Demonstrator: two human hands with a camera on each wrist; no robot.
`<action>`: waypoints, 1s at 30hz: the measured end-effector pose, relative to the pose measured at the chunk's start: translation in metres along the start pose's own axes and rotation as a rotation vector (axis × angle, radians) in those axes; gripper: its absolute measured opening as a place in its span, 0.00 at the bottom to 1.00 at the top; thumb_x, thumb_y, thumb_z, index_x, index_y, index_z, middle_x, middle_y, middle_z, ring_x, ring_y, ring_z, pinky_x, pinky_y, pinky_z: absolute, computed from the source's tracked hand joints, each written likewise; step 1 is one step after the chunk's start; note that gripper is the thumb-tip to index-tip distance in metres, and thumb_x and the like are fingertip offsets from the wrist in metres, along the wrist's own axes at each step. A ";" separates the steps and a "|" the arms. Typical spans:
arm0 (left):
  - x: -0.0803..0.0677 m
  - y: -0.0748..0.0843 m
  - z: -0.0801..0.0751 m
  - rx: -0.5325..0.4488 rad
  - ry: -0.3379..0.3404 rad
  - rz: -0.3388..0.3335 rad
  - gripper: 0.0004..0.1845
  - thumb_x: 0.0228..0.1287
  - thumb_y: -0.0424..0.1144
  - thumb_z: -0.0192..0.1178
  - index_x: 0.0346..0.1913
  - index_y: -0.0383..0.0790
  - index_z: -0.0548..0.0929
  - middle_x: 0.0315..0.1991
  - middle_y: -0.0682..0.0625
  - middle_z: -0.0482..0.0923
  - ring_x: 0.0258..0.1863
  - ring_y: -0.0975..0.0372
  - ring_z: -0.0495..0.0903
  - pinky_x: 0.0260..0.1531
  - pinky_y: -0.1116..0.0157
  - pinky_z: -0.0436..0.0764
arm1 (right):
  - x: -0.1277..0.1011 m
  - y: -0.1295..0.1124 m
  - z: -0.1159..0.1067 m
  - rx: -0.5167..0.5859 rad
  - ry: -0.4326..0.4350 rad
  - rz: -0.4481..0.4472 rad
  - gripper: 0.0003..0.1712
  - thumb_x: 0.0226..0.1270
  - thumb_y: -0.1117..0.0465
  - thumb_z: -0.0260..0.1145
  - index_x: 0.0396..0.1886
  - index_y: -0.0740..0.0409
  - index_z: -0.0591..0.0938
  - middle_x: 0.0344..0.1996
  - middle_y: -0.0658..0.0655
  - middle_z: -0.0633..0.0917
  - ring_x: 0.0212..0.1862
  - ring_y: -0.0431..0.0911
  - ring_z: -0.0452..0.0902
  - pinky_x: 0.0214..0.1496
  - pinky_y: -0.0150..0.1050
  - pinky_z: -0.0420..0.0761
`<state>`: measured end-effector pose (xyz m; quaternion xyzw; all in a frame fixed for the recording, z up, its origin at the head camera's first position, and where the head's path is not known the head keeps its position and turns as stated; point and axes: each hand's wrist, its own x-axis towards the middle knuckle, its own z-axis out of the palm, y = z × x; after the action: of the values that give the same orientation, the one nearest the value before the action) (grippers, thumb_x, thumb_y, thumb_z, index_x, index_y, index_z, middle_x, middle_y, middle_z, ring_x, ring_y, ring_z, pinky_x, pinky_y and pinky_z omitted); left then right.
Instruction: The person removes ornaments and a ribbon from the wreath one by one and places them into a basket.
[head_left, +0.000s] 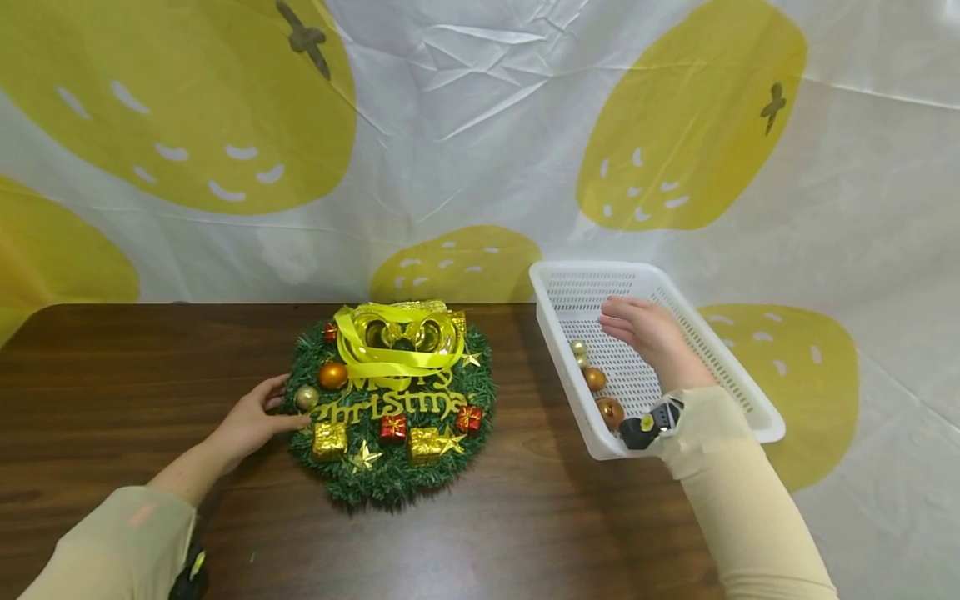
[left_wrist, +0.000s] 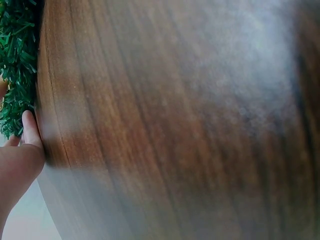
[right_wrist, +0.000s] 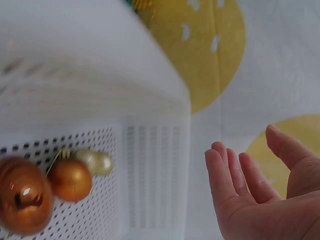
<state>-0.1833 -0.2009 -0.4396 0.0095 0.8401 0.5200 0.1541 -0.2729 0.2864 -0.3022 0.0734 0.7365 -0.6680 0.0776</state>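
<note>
Left hand [head_left: 251, 421], fingers straight, touches green tinsel Christmas wreath [head_left: 393, 400]; right hand [head_left: 648, 333] hovers empty, fingers relaxed, over white perforated plastic basket [head_left: 750, 400].

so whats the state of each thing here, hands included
wreath: flat on the table, ornaments and yellow ribbon on it
basket: tilted, hanging over the table edge, a few baubles inside
baubles: loose, gathered at the basket's low side
left hand: fingers straight, touching the wreath's left edge
right hand: open over the basket, holding nothing
table: bears the wreath and basket
</note>
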 end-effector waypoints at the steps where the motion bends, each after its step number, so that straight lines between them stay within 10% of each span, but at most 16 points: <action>1: 0.000 0.000 0.000 0.001 0.000 -0.001 0.51 0.61 0.46 0.62 0.73 0.29 0.38 0.69 0.24 0.43 0.67 0.34 0.49 0.61 0.39 0.61 | -0.001 -0.003 0.004 0.004 -0.007 -0.015 0.34 0.70 0.67 0.53 0.70 0.75 0.52 0.30 0.43 0.82 0.33 0.31 0.81 0.53 0.29 0.78; 9: -0.001 0.000 0.001 -0.004 0.003 -0.003 0.51 0.61 0.45 0.62 0.73 0.29 0.39 0.69 0.25 0.44 0.67 0.34 0.49 0.61 0.40 0.61 | -0.011 -0.024 0.047 0.057 -0.036 -0.081 0.32 0.70 0.66 0.54 0.69 0.74 0.56 0.31 0.42 0.80 0.34 0.32 0.81 0.62 0.35 0.72; 18: -0.001 0.001 0.000 -0.013 -0.003 -0.002 0.51 0.61 0.46 0.62 0.73 0.29 0.38 0.70 0.25 0.43 0.67 0.34 0.48 0.61 0.40 0.61 | -0.010 -0.030 0.090 0.028 -0.066 -0.107 0.31 0.70 0.64 0.54 0.69 0.70 0.59 0.67 0.67 0.65 0.49 0.45 0.79 0.65 0.39 0.71; 22: 0.000 0.001 0.001 -0.018 0.000 -0.005 0.51 0.61 0.45 0.62 0.73 0.30 0.39 0.70 0.25 0.43 0.68 0.35 0.49 0.62 0.40 0.61 | -0.011 -0.031 0.106 0.010 -0.091 -0.119 0.30 0.70 0.63 0.55 0.69 0.68 0.61 0.67 0.66 0.66 0.64 0.56 0.68 0.66 0.41 0.70; 30: 0.000 0.001 0.001 -0.019 0.002 -0.006 0.51 0.61 0.45 0.62 0.73 0.30 0.39 0.70 0.25 0.44 0.68 0.35 0.49 0.62 0.40 0.60 | -0.014 -0.032 0.136 0.023 -0.123 -0.151 0.30 0.69 0.65 0.56 0.67 0.71 0.62 0.66 0.68 0.67 0.64 0.60 0.68 0.66 0.43 0.70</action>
<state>-0.1828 -0.1993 -0.4391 0.0049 0.8352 0.5277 0.1547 -0.2637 0.1483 -0.2812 -0.0225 0.7259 -0.6837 0.0714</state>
